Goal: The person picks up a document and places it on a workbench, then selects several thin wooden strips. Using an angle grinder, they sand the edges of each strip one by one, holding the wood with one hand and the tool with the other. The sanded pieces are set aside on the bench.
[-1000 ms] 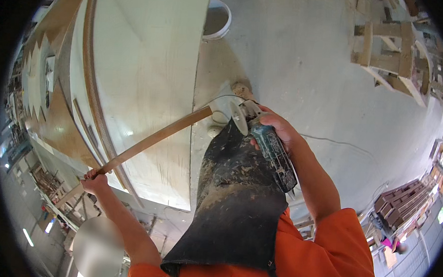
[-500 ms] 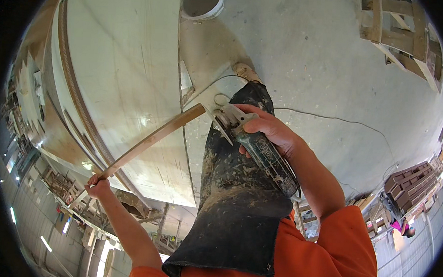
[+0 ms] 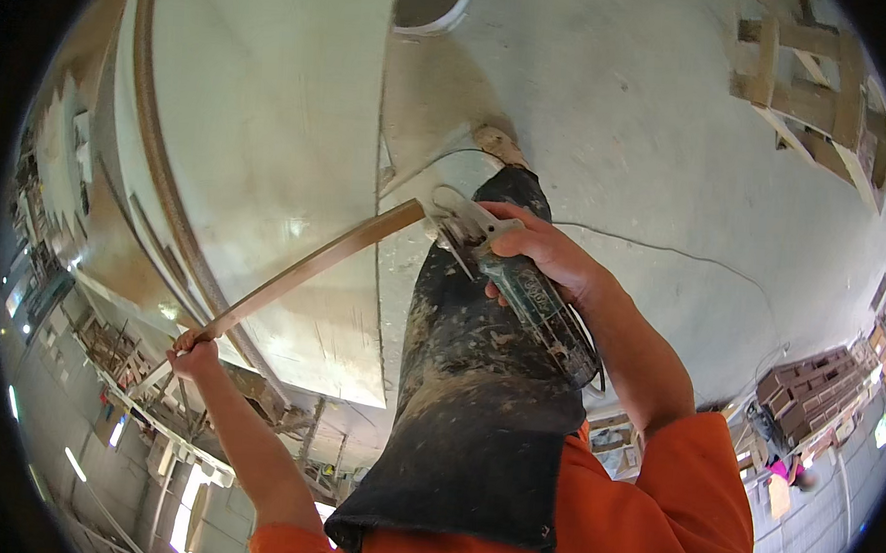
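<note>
Wooden strip (image 3: 303, 272) runs long-axis from lower left to upper right across the pale bench (image 3: 269, 147): left hand (image 3: 193, 354) closed around its low end, right hand (image 3: 539, 254) wrapped around the angle grinder (image 3: 508, 280), whose head meets the strip's high end

Orange shirt (image 3: 651, 518), short sleeves ending above the elbows, both forearms bare. Dark apron (image 3: 477, 398) hanging down the front (black, heavily smeared and speckled with pale dust and dried mud). Tan shoe (image 3: 498, 144) tip showing past the apron's lower edge. No gloves.
</note>
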`<state>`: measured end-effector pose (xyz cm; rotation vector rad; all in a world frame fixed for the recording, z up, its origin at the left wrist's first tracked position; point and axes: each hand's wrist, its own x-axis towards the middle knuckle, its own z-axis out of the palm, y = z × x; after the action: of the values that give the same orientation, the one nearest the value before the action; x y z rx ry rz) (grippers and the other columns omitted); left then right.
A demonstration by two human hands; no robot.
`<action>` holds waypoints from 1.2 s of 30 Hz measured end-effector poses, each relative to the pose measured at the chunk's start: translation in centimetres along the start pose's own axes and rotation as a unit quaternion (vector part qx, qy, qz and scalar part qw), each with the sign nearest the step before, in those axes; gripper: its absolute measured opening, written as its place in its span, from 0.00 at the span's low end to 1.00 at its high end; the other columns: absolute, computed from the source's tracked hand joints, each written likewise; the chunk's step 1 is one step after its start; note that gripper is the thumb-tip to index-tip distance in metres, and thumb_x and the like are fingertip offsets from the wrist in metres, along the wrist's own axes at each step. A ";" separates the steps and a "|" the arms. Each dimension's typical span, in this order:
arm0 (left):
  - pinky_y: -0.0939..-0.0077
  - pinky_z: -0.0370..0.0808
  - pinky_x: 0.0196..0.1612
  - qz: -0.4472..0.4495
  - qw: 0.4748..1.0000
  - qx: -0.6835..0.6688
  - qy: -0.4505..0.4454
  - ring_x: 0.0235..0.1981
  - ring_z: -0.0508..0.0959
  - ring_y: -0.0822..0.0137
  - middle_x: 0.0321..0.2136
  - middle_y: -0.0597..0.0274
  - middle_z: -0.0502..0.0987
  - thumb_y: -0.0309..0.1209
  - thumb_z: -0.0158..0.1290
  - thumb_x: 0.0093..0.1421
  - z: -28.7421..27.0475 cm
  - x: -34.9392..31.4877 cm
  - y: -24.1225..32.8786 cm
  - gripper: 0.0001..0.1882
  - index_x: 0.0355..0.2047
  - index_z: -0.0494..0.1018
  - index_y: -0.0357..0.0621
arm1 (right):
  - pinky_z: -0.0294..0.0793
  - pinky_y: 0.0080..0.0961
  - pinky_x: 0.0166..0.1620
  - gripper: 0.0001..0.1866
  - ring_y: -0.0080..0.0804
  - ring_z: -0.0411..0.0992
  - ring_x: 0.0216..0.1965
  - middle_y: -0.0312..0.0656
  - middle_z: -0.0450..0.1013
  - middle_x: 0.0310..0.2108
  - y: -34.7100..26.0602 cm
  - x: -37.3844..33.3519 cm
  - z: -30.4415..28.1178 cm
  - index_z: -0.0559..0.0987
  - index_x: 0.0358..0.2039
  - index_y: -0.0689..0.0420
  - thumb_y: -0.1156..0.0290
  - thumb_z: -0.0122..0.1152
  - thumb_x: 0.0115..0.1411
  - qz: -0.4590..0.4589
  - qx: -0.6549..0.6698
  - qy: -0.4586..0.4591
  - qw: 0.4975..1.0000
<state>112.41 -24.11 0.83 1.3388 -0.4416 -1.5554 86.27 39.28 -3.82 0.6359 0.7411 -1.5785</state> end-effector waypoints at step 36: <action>0.52 0.76 0.51 0.217 0.636 0.682 -0.289 0.48 0.79 0.45 0.43 0.46 0.80 0.42 0.56 0.65 16.2 -14.2 -19.9 0.16 0.38 0.81 0.40 | 0.84 0.47 0.32 0.38 0.51 0.79 0.31 0.52 0.74 0.48 0.9 -11.1 0.9 0.60 0.72 0.46 0.54 0.58 0.63 -0.233 -0.050 0.201 0.950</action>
<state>87.71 -8.57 -2.09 1.4397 -2.5291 -1.0387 88.66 45.64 5.00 0.7551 1.3448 -1.8434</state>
